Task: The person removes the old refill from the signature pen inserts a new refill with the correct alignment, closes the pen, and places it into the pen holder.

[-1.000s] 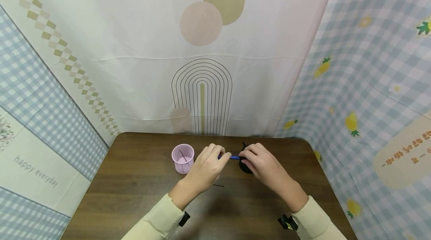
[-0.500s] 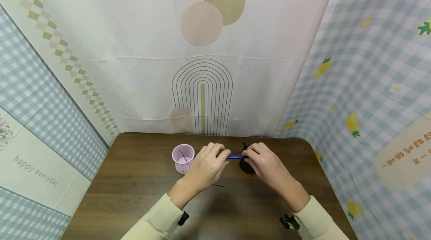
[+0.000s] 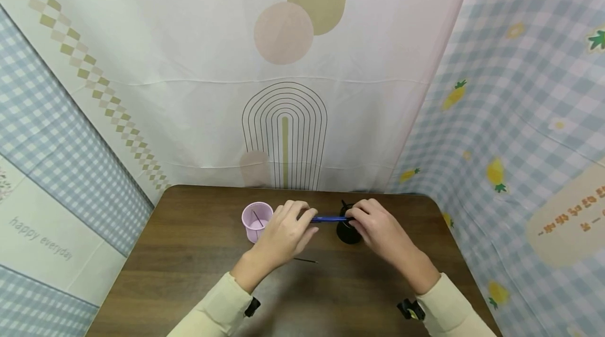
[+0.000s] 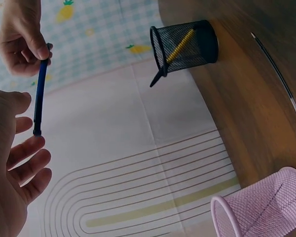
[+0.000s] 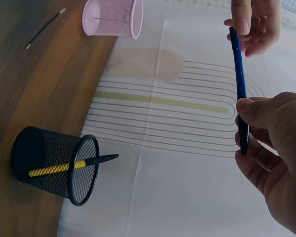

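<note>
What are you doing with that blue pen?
A person holds a blue pen up over a brown table, pinching one end in the left hand and the other in the right hand. A black mesh cup with a yellow pencil in it stands by the right hand, and a pink mesh cup stands by the left. A thin dark stick, perhaps a pen refill, lies loose on the table.
</note>
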The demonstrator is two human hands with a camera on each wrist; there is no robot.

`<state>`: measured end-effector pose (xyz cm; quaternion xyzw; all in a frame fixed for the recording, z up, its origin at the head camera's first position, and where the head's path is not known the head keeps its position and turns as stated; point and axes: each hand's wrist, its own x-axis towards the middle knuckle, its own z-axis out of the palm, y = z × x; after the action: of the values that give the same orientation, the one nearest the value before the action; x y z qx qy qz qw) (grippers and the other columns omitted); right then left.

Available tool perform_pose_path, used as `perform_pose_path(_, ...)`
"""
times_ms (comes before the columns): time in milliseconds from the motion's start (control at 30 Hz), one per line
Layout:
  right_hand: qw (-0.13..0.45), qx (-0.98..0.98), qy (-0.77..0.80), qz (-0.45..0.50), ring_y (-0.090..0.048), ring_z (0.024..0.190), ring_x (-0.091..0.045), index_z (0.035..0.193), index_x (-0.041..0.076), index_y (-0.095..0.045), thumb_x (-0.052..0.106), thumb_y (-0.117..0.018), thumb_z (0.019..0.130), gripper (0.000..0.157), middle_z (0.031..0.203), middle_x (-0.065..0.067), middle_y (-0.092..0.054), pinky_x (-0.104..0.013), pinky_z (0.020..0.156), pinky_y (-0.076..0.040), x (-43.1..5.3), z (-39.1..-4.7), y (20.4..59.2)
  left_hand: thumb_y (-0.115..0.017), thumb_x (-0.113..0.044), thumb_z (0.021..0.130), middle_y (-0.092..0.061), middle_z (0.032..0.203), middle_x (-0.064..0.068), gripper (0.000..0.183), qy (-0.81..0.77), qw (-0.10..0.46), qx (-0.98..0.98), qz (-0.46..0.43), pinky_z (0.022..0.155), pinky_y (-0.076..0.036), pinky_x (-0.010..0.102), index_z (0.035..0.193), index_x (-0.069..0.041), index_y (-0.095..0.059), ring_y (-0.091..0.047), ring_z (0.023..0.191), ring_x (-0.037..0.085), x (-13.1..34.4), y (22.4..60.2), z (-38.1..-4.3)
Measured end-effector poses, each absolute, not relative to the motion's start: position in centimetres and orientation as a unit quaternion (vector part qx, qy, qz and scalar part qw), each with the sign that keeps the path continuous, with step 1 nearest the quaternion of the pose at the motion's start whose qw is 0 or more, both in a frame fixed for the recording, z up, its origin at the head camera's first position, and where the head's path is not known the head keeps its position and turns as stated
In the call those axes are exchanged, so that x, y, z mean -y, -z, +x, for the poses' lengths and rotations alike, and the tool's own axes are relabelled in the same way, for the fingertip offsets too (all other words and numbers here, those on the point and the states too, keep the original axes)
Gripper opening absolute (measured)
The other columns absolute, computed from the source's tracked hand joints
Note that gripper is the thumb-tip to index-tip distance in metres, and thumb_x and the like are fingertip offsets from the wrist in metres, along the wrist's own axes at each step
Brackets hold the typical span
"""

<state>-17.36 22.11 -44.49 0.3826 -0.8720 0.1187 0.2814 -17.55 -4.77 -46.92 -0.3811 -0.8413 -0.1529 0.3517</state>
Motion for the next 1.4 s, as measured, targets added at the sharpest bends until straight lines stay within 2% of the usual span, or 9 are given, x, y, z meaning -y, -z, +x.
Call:
perform_pose_path(367,0.269,0.877,-0.122,0.379,-0.062,0.088,-0.021,0.098,0.009,-0.072,0.002,-0.086,0.078,0.025,0.098,-0.003,-0.068,-0.035,0.073,-0.055,-24.0,-18.5,45.4,-0.075,-0.036,0.090,-0.067,0.124,0.015,0.048,0.120,0.353,0.847,-0.379,0.089,-0.056,0.043,0.127,-0.007,-0.068,-0.065,0.107,0.030,5.9,48.0,-17.7)
perform_pose_path(567,0.257,0.885,-0.115,0.370,-0.062,0.089,-0.021,0.098,0.009,-0.072,0.003,-0.084,0.081,0.022,0.099,-0.003,-0.068,-0.036,0.073,-0.055,-24.9,-19.0,45.9,-0.074,-0.040,0.090,-0.064,0.134,0.019,0.056,0.114,0.344,0.850,-0.382,0.097,-0.055,0.044,0.134,-0.007,-0.065,-0.065,0.114,0.033,6.6,48.7,-17.7)
perform_pose_path(967,0.244,0.896,-0.095,0.358,-0.062,0.085,-0.022,0.097,0.008,-0.072,0.000,-0.084,0.080,0.022,0.097,-0.004,-0.068,-0.036,0.071,-0.055,-26.5,-20.7,46.8,-0.069,-0.050,0.092,-0.055,0.148,0.021,0.065,0.082,0.325,0.863,-0.377,0.104,-0.052,0.050,0.143,-0.011,-0.060,-0.060,0.129,0.038,7.8,50.4,-17.7)
perform_pose_path(1167,0.243,0.904,-0.064,0.347,-0.063,0.083,-0.025,0.096,0.009,-0.071,-0.001,-0.086,0.077,0.026,0.094,-0.006,-0.067,-0.038,0.070,-0.056,-27.7,-22.0,47.4,-0.072,-0.048,0.089,-0.055,0.149,0.021,0.066,0.089,0.320,0.866,-0.375,0.102,-0.053,0.050,0.143,-0.011,-0.060,-0.060,0.129,0.038,8.1,50.8,-17.4)
perform_pose_path(1400,0.208,0.922,-0.022,0.325,-0.062,0.083,-0.026,0.096,0.009,-0.071,0.000,-0.084,0.080,0.023,0.092,-0.007,-0.066,-0.039,0.071,-0.056,-29.2,-23.2,47.5,-0.074,-0.047,0.088,-0.055,0.149,0.021,0.067,0.091,0.325,0.862,-0.378,0.100,-0.054,0.049,0.143,-0.011,-0.060,-0.061,0.129,0.038,8.3,51.0,-17.0)
